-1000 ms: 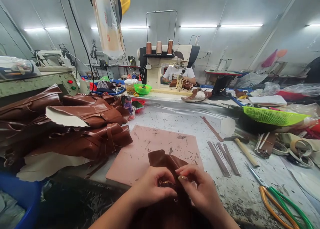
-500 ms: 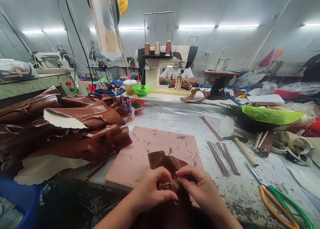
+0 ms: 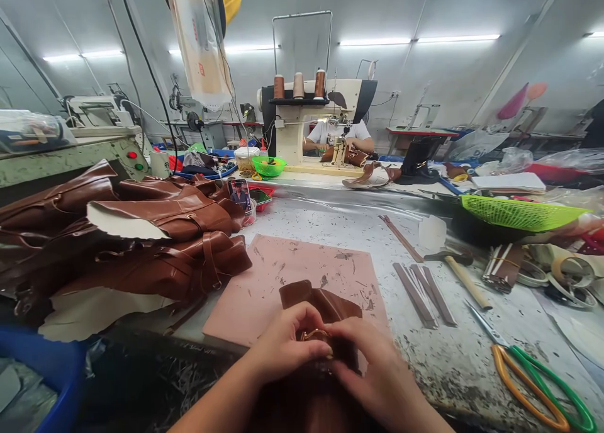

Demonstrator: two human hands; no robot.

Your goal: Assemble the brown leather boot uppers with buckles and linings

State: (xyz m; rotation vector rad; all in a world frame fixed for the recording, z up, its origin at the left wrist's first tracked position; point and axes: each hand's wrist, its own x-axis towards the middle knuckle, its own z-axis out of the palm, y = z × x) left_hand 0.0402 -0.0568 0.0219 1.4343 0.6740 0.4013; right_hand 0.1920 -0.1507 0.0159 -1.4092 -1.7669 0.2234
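The bench carries a pink pad, and the brown leather piece stands over its near edge, its lower part reaching down towards the person; good handling here probably means letting the pad or bench bear the bulk, so that the fingers need only manage the small part. The left hand pinches the leather beside a gold-coloured metal fitting, thumb below and fingers curled above; the right hand bends in against the same spot, but whether its fingertips are pressed together, or on what, I cannot tell. I would keep the left pinch close to the fitting, make small moves with the right, and avoid pulling hard enough to crease or scratch the smooth surface.

Counted, big to small: one heap of brown leather pieces, too overlapped to number; one large sewing machine straight ahead; one pad; one leather piece in the hands; one wide green basket; one pair of scissors; one hammer; three thread spools; one gold-coloured fitting visible between the hands.
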